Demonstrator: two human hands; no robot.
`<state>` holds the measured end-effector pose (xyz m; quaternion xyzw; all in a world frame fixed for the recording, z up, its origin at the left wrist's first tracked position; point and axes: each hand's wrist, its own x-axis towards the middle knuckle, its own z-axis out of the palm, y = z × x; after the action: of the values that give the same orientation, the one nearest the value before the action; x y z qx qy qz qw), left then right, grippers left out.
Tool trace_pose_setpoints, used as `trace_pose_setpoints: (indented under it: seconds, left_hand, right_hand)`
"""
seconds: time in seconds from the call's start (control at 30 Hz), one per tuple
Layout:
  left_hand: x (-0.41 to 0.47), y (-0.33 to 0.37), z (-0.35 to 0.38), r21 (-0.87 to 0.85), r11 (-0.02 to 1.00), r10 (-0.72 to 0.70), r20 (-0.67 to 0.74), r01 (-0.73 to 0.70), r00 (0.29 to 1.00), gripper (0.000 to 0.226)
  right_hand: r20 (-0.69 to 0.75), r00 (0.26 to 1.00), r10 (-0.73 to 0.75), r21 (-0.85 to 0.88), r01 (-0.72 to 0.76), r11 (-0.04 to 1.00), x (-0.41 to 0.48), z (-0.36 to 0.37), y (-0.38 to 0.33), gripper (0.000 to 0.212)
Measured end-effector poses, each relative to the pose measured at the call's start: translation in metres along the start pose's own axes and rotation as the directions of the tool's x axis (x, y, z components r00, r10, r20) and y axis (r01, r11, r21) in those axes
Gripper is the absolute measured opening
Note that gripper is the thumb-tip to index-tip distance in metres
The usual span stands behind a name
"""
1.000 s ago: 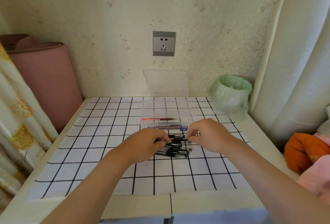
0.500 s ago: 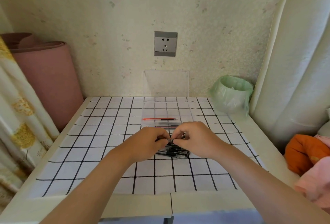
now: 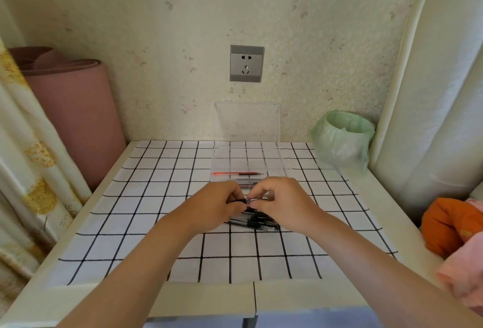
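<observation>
Fingers (image 3: 236,203) of the left hand (image 3: 219,206) and the right hand (image 3: 283,204) are curled in narrow and meet almost tip to tip, pinching one pen (image 3: 247,200) between them. The left takes its dark end, the right its clear barrel. The pen is held level just above a pile of pens (image 3: 257,220) lying on the checked cloth (image 3: 156,197). Both forearms reach in from the near edge and converge at mid-counter, wrists low.

Just beyond the hands sits a clear box (image 3: 245,160) with a red refill (image 3: 230,173) inside, its lid (image 3: 247,121) upright against the wall. The cloth covers a pale counter (image 3: 300,299). A wall socket (image 3: 246,63) is above the lid. A bin lined with a green bag (image 3: 342,139) stands at the right rear, and a rolled pink mat (image 3: 75,118) at the left.
</observation>
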<state>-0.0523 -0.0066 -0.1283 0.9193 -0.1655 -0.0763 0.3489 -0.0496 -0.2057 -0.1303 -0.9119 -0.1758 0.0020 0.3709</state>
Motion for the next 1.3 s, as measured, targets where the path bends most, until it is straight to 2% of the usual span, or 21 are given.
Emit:
trace_pose_setpoints:
  seconds: [0.1,0.23,0.3,0.4,0.5,0.63,0.87,1.0,1.23,1.3]
  left_hand:
    - [-0.0030,-0.0001,-0.0031,0.074,0.996,0.045,-0.008,-0.045,0.999,0.004]
    - [-0.0050,-0.0015,-0.0061,0.108,0.991,0.077,0.003,-0.077,0.997,0.004]
    - [-0.0048,-0.0019,-0.0065,0.122,0.990,0.075,0.001,-0.075,0.997,0.005]
    - [-0.0048,-0.0019,-0.0073,0.136,0.988,0.076,-0.005,-0.074,0.997,0.005]
    - [-0.0042,-0.0017,-0.0070,0.118,0.989,0.086,0.001,-0.086,0.996,0.004]
    - [-0.0031,-0.0016,-0.0059,0.099,0.991,0.090,0.000,-0.090,0.996,0.005]
    - [-0.0020,-0.0011,-0.0045,0.099,0.992,0.082,0.005,-0.082,0.997,0.005]
    - [-0.0029,0.0004,-0.0043,0.099,0.991,0.087,0.012,-0.087,0.996,0.005]
    - [-0.0041,0.0037,-0.0051,0.088,0.993,0.079,0.015,-0.080,0.997,0.007]
    - [-0.0043,0.0039,-0.0053,0.084,0.993,0.083,0.013,-0.084,0.996,0.009]
  right_hand:
    - [0.043,0.999,-0.004,0.011,0.003,1.000,0.0006,-0.0006,0.0004,0.006]
    - [0.127,0.992,0.001,-0.048,0.005,0.999,0.0003,-0.0020,0.0006,0.024]
    - [0.143,0.990,0.002,-0.041,0.004,0.999,-0.0002,-0.0031,0.0006,0.019]
    - [0.121,0.993,-0.008,-0.024,0.011,1.000,-0.0015,-0.0045,0.0003,0.018]
    - [0.112,0.994,-0.013,-0.027,0.016,0.999,-0.0018,-0.0056,-0.0002,0.005]
    - [0.171,0.985,0.009,-0.064,0.003,0.998,-0.0028,-0.0049,-0.0013,0.025]
    - [0.119,0.993,-0.026,-0.067,0.034,0.997,-0.0032,-0.0083,0.0009,0.004]
    - [0.161,0.987,0.008,-0.083,0.005,0.997,-0.0018,-0.0059,0.0031,0.023]
    - [0.121,0.992,-0.020,-0.096,0.031,0.995,-0.0010,-0.0084,0.0033,0.004]
    - [0.144,0.990,-0.003,-0.094,0.017,0.995,-0.0009,-0.0085,0.0027,0.015]
